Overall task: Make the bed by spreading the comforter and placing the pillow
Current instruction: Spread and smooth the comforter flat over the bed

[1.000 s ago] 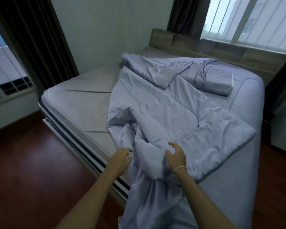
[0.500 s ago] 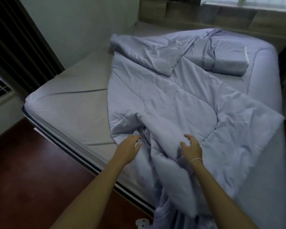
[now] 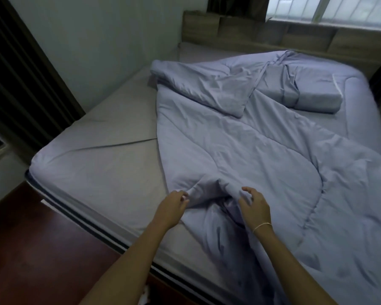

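Reaching into the bunched near edge of the comforter [image 3: 240,150], both hands have come forward from a second ago, when they hovered short of the cloth. Left of the comforter, the sheeted mattress [image 3: 101,164] lies uncovered. The left hand [image 3: 171,208] now touches a raised fold with its fingers loosely curled, seemingly starting a pinch; I cannot tell whether it grips yet. Right of that fold, the right hand [image 3: 254,205] hovers wide, holding nothing. Beyond the comforter's folded-back corner lies the pillow [image 3: 312,100], near the headboard [image 3: 273,34]. Spreading has likely only begun.
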Demonstrator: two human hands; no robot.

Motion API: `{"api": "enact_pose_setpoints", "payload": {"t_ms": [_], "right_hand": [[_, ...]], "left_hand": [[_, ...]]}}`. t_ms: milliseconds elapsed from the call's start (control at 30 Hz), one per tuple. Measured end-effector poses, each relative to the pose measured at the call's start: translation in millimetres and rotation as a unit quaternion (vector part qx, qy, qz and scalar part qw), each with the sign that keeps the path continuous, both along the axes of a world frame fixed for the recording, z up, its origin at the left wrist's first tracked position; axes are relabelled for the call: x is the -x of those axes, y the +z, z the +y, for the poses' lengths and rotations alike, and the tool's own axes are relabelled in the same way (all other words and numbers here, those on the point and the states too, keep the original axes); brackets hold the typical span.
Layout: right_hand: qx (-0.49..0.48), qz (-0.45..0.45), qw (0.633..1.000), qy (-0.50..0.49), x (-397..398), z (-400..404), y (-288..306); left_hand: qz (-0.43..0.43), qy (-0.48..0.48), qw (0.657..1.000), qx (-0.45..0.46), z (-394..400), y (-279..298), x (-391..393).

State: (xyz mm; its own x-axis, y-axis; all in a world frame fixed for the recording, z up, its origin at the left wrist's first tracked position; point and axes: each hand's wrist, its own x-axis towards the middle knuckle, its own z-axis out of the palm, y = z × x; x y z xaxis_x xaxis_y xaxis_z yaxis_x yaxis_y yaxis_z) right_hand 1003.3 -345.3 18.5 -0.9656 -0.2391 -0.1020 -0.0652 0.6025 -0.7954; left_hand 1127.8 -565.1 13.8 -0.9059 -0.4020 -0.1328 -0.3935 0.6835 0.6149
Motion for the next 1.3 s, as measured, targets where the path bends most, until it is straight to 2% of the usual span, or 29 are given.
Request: {"api": "enact_pose_setpoints", "payload": {"t_ms": [200, 467, 633, 767, 867, 967, 1033, 1167, 1300], "right_hand": [[-0.06, 0.009, 0.991, -0.115, -21.6, -75.9, -1.0], [-0.162, -0.096, 0.945, -0.268, -12.2, -114.7, 2.6], [-0.208, -0.097, 0.937, -0.263, 32.9, -126.8, 4.3], [-0.172, -0.209, 0.943, -0.193, 113.2, -143.5, -13.6], [-0.229, -0.304, 0.915, -0.133, 160.3, -149.9, -42.9], [-0.315, -0.34, 0.882, -0.087, 170.0, -154.0, -92.3], [-0.343, -0.325, 0.878, -0.073, 152.2, -162.1, -119.0], [-0.355, -0.186, 0.914, -0.069, 119.0, -175.4, -120.1], [-0.343, -0.187, 0.918, -0.068, 83.0, -196.0, -86.3]], "left_hand": [[0.012, -0.051, 0.999, -0.005, -96.1, 3.1, 15.4], [0.017, -0.119, 0.993, -0.019, -155.8, -13.4, 37.4], [0.014, -0.133, 0.989, -0.058, -159.1, -33.0, 34.6], [0.009, -0.106, 0.99, -0.088, -169.2, -56.8, 22.3], [-0.001, -0.087, 0.992, -0.089, -185.1, -77.4, 7.2], [-0.014, -0.082, 0.994, -0.076, -206.1, -92.9, -5.2], [-0.022, -0.073, 0.995, -0.071, -219.0, -95.5, -8.3], [0.002, -0.065, 0.997, -0.048, -238.0, -85.6, 5.2], [0.031, -0.101, 0.993, -0.044, -240.6, -58.6, 46.5]]}}
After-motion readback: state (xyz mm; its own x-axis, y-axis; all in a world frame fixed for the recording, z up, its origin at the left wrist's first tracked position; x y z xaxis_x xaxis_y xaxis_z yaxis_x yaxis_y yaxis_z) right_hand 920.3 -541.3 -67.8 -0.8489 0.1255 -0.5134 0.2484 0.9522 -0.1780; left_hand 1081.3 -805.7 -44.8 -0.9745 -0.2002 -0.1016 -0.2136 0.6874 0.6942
